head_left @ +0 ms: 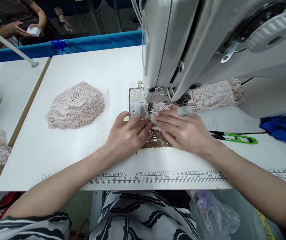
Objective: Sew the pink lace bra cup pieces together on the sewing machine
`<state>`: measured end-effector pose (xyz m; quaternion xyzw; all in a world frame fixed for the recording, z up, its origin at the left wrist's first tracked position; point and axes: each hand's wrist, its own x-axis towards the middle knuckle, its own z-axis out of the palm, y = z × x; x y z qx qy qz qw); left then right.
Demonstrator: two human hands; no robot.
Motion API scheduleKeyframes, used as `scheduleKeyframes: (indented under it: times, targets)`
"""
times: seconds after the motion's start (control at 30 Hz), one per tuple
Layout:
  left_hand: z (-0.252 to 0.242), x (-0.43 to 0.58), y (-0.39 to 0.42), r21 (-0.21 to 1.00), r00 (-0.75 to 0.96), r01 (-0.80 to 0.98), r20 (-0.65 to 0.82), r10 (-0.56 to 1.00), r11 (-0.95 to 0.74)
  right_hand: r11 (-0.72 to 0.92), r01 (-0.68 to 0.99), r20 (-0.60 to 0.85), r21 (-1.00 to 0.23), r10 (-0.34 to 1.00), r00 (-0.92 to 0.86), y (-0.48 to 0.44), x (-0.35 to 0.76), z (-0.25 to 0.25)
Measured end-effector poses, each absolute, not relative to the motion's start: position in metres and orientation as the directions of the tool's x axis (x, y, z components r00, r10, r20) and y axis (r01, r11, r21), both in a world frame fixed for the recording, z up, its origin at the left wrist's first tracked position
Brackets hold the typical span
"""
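A piece of pale pink lace [160, 107] lies under the presser foot [150, 108] of a sewing machine [173, 43]. My left hand [129, 135] is just left of the foot, fingers bent and close together, fingertips closed on the lace's near edge. What its thumb grips is partly hidden. My right hand [185, 131] rests palm down on the lace to the right of the foot, its fingers stretched out flat and slightly apart. Behind that hand, more lace [214, 95] stretches right beneath the machine arm.
A stack of lace pieces [76, 106] sits on the white table [82, 153] at left. Green thread snips [240, 138] lie right of my wrist. A printed ruler [158, 177] runs along the front edge. Across the blue cloth, another person's hands [20, 29] hold a white object.
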<state>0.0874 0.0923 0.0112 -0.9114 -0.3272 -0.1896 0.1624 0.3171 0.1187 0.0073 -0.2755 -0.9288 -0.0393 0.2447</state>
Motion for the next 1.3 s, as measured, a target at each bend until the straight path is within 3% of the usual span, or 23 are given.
scheduleKeyframes:
  times: [0.23, 0.83, 1.07, 1.3]
  targets:
    - [0.012, 0.087, 0.092, -0.119, 0.7, 0.67, 0.432, 0.569, -0.733, 0.838, 0.541, 0.46, -0.065, 0.507, -0.729, 0.118, 0.317, 0.009]
    - [0.005, 0.086, 0.105, -0.143, 0.683, 0.687, 0.461, 0.566, -0.712, 0.784, 0.62, 0.436, -0.002, 0.559, -0.705, 0.123, 0.315, 0.004]
    - [0.006, 0.087, 0.103, -0.243, 0.713, 0.66, 0.501, 0.491, -0.71, 0.794, 0.606, 0.453, 0.059, 0.519, -0.725, 0.122, 0.314, 0.005]
    - [0.007, 0.087, 0.101, -0.243, 0.71, 0.669, 0.489, 0.507, -0.702, 0.801, 0.595, 0.483, 0.063, 0.498, -0.721, 0.122, 0.314, 0.005]
